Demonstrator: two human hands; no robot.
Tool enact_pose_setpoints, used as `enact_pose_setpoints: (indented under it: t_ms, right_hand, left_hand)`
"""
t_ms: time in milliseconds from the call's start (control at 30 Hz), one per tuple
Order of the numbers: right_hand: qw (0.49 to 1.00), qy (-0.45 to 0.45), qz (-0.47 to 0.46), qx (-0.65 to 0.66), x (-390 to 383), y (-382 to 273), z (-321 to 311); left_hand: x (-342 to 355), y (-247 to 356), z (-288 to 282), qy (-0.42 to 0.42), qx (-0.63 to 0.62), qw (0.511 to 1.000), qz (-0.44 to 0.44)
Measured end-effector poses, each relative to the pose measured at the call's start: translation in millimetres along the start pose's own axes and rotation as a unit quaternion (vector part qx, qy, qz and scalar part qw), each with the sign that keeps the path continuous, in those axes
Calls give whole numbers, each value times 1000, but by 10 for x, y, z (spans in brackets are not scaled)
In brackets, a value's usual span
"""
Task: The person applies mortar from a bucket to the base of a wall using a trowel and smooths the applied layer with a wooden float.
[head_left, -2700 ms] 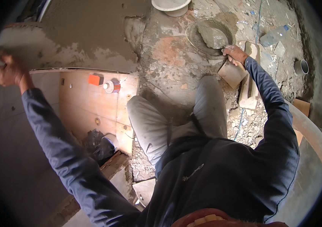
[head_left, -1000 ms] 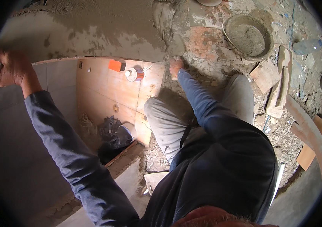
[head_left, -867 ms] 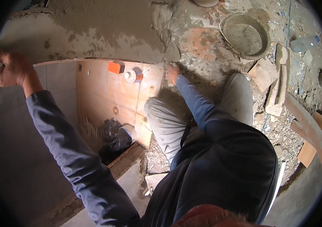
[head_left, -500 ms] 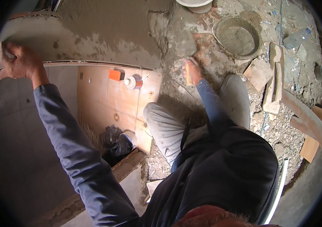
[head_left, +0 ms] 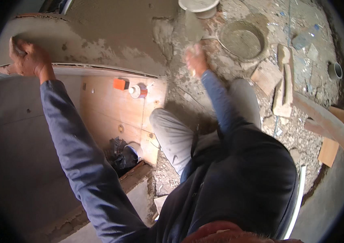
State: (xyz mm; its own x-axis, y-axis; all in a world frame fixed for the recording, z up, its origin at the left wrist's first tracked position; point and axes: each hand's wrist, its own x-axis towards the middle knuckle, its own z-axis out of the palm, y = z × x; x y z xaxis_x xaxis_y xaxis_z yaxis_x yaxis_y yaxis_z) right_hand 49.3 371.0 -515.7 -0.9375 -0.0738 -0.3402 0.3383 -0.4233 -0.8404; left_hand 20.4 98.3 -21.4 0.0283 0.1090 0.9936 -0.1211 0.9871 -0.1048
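Observation:
My left hand [head_left: 30, 58] is closed at the front edge of the wet, grey-plastered ledge [head_left: 111, 40], at far left; what its fingers grip is unclear. My right hand [head_left: 196, 60] is blurred, wrapped round the pale handle of a trowel, whose grey blade [head_left: 194, 25] points away from me, just left of a round tub of grey mortar [head_left: 241, 40]. A white basin [head_left: 198, 6] stands just beyond the blade. Below the ledge is a tiled recess [head_left: 103, 109] holding an orange box [head_left: 120, 84], a can [head_left: 139, 91] and black plastic [head_left: 121, 156].
Broken tile [head_left: 267, 77], a long chipped block [head_left: 282, 81], a plastic bottle [head_left: 305, 37], a grey pipe stub [head_left: 334, 71], a wooden board [head_left: 330, 150] and a curved pale plank [head_left: 321, 121] lie on the rubble floor at right. My bent knees fill the middle.
My right hand has gone from the mortar tub to the ledge's right end, then forward with the trowel toward the basin. My left hand has shifted slightly along the edge. The view has shifted.

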Motion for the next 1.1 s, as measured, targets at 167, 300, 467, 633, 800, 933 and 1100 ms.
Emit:
enact_pose_setpoints:
  t_ms: [167,300,467,633,800,933,1100]
  right_hand:
    - [957,-3,-41,-286,-350,-1772,-1692]
    - [667,1,-45,-743,-384,-2646,-2700]
    - [484,39,20,-874,207,-2553,-2819]
    - [497,28,16,-867,749,-1464,-2585]
    - [702,-133,125,-688,664,-1474,-2791]
    - [859,-75,178,-474,253,-1782,-2924]
    - [910,-27,128,-393,-127,-1801,-2953]
  left_hand:
    - [17,-158,108,33,-5,999,14]
    - [-8,-460,229,-21,104,994,1]
    - [68,-847,367,-15,143,989,44]
    - [3,-1011,368,-110,69,988,-78]
    - [0,-1101,372,-88,80,991,-68]
    - [42,-1182,378,-104,182,975,-68]
    - [41,-1169,365,-99,109,986,-74]
